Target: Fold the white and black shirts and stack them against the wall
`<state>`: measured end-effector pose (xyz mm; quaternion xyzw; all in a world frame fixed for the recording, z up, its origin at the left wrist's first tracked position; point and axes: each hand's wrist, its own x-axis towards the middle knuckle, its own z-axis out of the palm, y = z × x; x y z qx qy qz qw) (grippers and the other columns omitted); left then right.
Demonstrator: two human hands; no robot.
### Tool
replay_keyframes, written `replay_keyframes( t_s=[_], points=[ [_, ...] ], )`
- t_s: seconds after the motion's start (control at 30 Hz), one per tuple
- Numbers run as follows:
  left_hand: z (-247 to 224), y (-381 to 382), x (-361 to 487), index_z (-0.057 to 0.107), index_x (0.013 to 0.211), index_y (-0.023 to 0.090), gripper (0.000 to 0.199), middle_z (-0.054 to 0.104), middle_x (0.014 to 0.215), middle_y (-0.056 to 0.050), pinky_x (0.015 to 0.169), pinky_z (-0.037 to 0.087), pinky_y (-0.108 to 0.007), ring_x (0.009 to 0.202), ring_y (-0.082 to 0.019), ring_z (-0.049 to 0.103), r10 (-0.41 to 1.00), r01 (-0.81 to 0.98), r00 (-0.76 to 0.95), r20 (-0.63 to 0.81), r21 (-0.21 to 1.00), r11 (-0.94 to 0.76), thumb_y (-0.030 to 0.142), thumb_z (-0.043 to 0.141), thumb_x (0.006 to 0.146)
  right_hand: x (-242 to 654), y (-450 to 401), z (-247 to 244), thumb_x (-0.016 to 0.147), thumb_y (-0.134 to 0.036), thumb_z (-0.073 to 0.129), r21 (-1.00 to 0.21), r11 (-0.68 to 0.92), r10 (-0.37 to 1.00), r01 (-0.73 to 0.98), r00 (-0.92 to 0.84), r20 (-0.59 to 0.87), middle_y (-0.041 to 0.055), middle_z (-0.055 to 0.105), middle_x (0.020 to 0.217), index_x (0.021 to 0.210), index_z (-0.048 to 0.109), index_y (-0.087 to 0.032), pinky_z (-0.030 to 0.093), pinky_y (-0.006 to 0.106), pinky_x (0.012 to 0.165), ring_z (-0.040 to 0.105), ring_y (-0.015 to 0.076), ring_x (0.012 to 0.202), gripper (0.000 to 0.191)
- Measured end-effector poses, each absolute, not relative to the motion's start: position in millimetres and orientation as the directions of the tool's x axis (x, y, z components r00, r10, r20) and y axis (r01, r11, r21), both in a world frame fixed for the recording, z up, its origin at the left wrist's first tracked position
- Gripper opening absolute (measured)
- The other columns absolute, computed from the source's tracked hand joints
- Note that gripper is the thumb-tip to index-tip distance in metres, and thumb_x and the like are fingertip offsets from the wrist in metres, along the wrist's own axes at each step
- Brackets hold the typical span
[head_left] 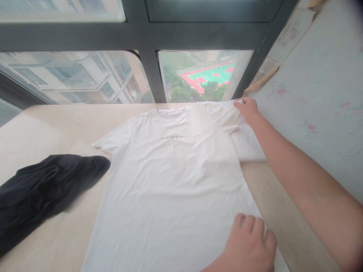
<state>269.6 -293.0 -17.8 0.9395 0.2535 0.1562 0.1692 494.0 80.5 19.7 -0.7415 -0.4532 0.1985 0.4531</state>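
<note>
White wrinkled T-shirt [170, 170] — right hand [250, 109] grip pinching cloth [233, 102] near sleeve [227, 119]; left hand [251, 241] curled atop — grip unclear.

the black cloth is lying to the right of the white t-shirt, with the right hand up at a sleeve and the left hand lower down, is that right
Not quite: the head view shows the black cloth left of the white t-shirt. The right hand is up at a sleeve, the left hand lower down.
</note>
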Motion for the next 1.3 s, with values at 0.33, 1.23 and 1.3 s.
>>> replay_keyframes(
  t_s=[0.33, 1.23, 1.3],
  points=[
    [-32.4, -307.7, 266.5, 0.06, 0.085, 0.018, 0.016, 0.05, 0.086, -0.009, 0.076, 0.039, -0.041, 0.083, -0.023, 0.045, 0.485, 0.401, 0.863, 0.139, 0.396, -0.826, 0.033, 0.064, 0.08, 503.5, 17.4, 14.1, 0.083, -0.028, 0.056, -0.549, -0.335, 0.861, 0.766, 0.485, 0.152, 0.0074, 0.072, 0.084, 0.091, 0.072, -0.018, 0.047, 0.032, 0.08, 0.064, 0.022, 0.084, 0.02],
    [-25.9, -300.3, 247.3, 0.055, 0.102, 0.015, 0.019, 0.051, 0.111, -0.01, 0.089, 0.038, -0.04, 0.101, -0.025, 0.047, 0.484, 0.333, 0.861, 0.158, 0.544, -0.77, 0.028, 0.052, 0.089, 466.6, -69.7, 9.4, 0.08, -0.033, 0.062, -0.733, -0.111, 0.965, 0.672, 0.249, 0.081, 0.0035, 0.071, 0.093, 0.103, 0.07, -0.024, 0.051, 0.028, 0.069, 0.063, 0.0152, 0.072, 0.026],
    [-25.6, -300.5, 247.4, 0.055, 0.101, 0.015, 0.018, 0.051, 0.111, -0.01, 0.089, 0.038, -0.04, 0.1, -0.025, 0.047, 0.484, 0.332, 0.861, 0.158, 0.547, -0.769, 0.028, 0.052, 0.089, 464.6, -62.4, 9.6, 0.079, -0.034, 0.064, -0.798, -0.169, 0.95, 0.578, 0.31, 0.023, 0.0043, 0.07, 0.098, 0.108, 0.068, -0.021, 0.049, 0.026, 0.062, 0.061, 0.012, 0.064, 0.032]
  ],
)
